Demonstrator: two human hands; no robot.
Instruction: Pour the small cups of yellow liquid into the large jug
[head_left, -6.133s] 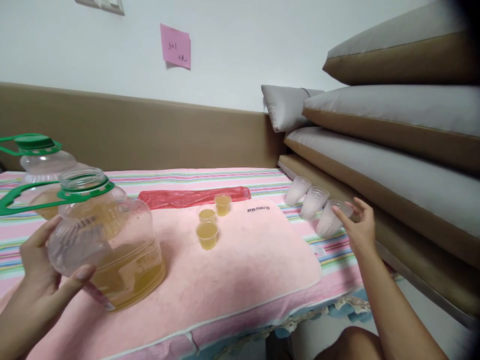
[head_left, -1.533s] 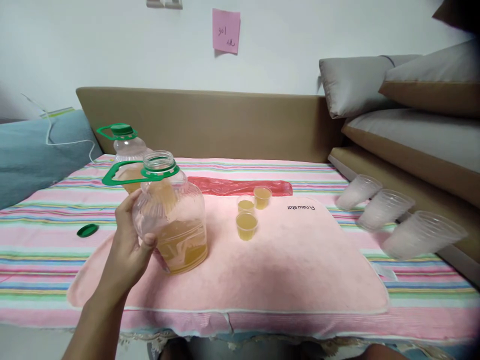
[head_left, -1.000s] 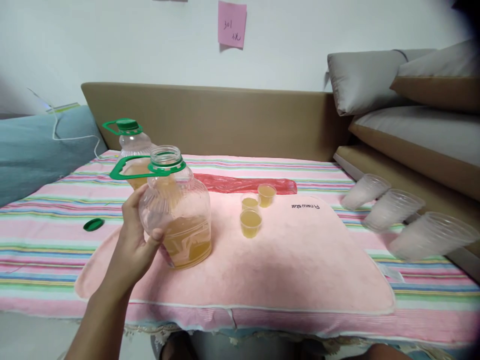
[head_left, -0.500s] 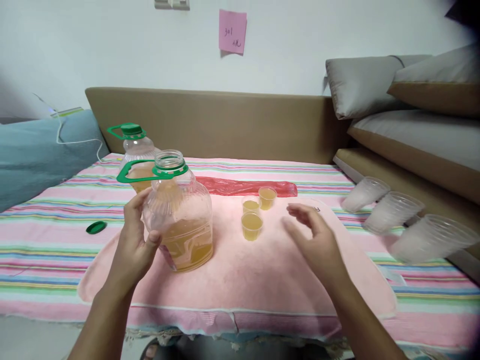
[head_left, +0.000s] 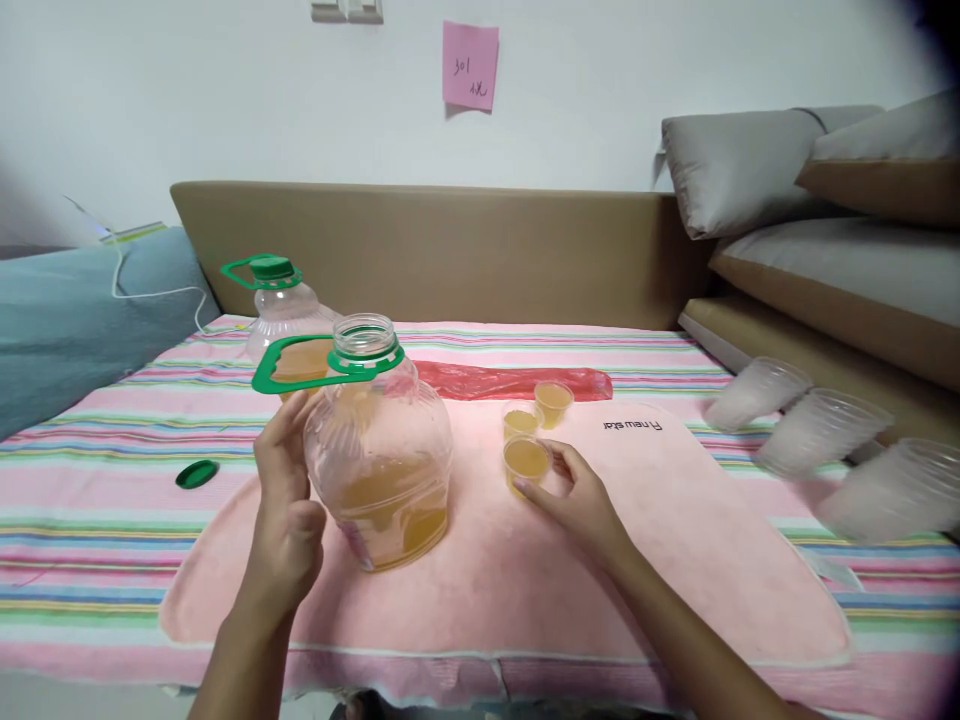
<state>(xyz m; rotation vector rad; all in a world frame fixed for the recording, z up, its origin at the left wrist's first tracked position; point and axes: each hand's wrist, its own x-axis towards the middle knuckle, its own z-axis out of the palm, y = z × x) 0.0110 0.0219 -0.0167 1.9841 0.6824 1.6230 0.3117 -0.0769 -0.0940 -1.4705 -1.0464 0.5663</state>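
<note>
Right hand (head_left: 585,500) pinches the front cup (head_left: 527,468) low on its side, above the pink mat (head_left: 637,600), just before the middle cup (head_left: 520,424) and rear cup (head_left: 553,402). Liquid near rim; light pressure and a level hold look wisest. Left hand (head_left: 289,525) half-curled beside the open-mouthed bottle (head_left: 382,475); cannot tell whether it grips.

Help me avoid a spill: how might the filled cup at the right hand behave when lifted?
The filled cup at the right hand would probably slosh if tilted, since the liquid looks close to its rim. Its clear wall seems thin, so a firm squeeze may flex it. It narrows toward its base, so a sideways push might tip it.
</note>
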